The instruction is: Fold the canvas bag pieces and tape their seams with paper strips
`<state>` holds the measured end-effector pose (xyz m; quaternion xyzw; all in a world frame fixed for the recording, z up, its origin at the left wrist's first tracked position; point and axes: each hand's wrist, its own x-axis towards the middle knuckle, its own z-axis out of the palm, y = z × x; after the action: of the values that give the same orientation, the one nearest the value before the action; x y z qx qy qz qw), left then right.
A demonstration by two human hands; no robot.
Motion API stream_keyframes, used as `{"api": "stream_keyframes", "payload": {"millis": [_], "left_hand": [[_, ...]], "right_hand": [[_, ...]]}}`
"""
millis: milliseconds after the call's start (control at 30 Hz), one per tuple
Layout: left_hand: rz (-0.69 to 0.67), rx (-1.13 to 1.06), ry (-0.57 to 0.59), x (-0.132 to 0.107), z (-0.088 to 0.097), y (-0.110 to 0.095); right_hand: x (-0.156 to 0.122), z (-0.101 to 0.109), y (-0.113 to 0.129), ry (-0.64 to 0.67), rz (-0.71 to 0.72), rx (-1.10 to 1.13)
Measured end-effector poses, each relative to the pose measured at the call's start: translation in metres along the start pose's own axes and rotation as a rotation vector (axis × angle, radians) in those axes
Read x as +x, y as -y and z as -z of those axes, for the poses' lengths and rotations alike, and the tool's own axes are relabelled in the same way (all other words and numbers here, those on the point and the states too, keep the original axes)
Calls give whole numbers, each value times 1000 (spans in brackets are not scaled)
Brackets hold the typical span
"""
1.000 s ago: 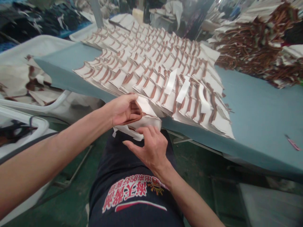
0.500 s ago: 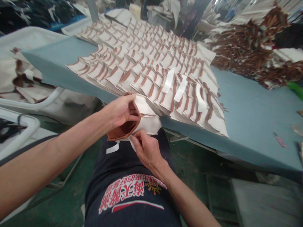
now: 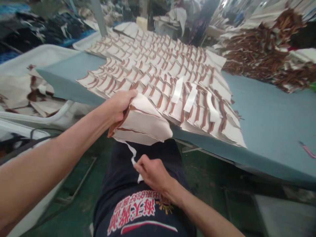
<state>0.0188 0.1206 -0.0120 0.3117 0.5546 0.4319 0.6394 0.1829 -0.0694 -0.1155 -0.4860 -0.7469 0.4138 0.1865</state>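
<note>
In my left hand point(image 3: 121, 104) is a sewn white fabric pouch point(image 3: 148, 124) with brown edges, gripped at its brown-edged mouth. The pouch is turned with its white panels and seams upward, just off the table's front edge. From its lower left corner hangs a thin, curled white strip point(image 3: 132, 151). My right hand point(image 3: 154, 171) pinches that strip between thumb and fingers, below the pouch and in front of my dark shirt. The strip's short end pokes out under the fingers.
Rows of overlapping white pieces with brown edges point(image 3: 148, 70) cover much of the blue-grey table point(image 3: 266, 118). Several white strips point(image 3: 178, 89) lie on them. A brown-and-white pile point(image 3: 256, 49) stands at the back right. White tubs point(image 3: 46, 49) are at the left; a pink tool point(image 3: 307, 149) lies far right.
The pouch has turned so its mouth no longer faces me and its white side shows. My right hand has moved down, away from the pouch, drawing the strip out with it.
</note>
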Motion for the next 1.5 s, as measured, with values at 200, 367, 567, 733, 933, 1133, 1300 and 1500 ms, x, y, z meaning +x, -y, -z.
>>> {"api": "stream_keyframes", "payload": {"millis": [200, 367, 567, 733, 933, 1133, 1300, 1500], "left_hand": [[14, 238, 124, -27, 20, 8], [-49, 389, 296, -52, 33, 22], [-335, 828, 599, -82, 48, 45], [-452, 914, 504, -108, 37, 66], [-503, 884, 290, -122, 27, 80], [-485, 842, 255, -128, 35, 84], [-495, 792, 240, -127, 45, 91], [-345, 591, 228, -135, 41, 90]], "right_hand": [[-10, 48, -4, -26, -151, 628], [-2, 58, 6, -84, -208, 941], [-4, 76, 17, -86, -158, 972], [-10, 85, 17, -77, -149, 882], [-10, 79, 22, -44, -229, 912], [-12, 79, 37, -113, -259, 871], [-14, 81, 44, -105, -306, 885], [-14, 85, 46, -15, -287, 1083]]}}
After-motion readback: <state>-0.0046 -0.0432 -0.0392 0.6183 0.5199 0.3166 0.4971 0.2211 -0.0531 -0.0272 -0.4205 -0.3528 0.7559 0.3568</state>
